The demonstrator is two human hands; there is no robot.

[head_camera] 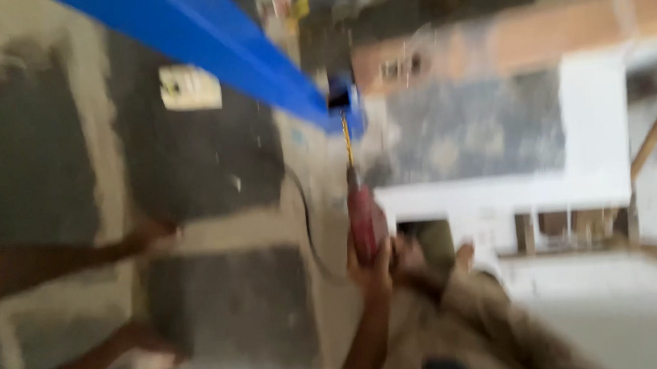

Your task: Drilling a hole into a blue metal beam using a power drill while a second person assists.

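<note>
Below the blue beam (214, 46), the right hand (371, 267) clenches a red screwdriver (360, 205) (upright, tip up).

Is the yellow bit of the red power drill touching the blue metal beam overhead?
Cannot tell. In the head view the drill's yellow bit runs up to the end of the blue metal beam, but motion blur hides any contact or gap.

Drill (362, 218) stands below beam (214, 46), right of wall (196, 160).

Blurred grey rough plaster wall (204, 160), white-painted ledge (503, 193), brick band (527, 39) above, daylight.
</note>
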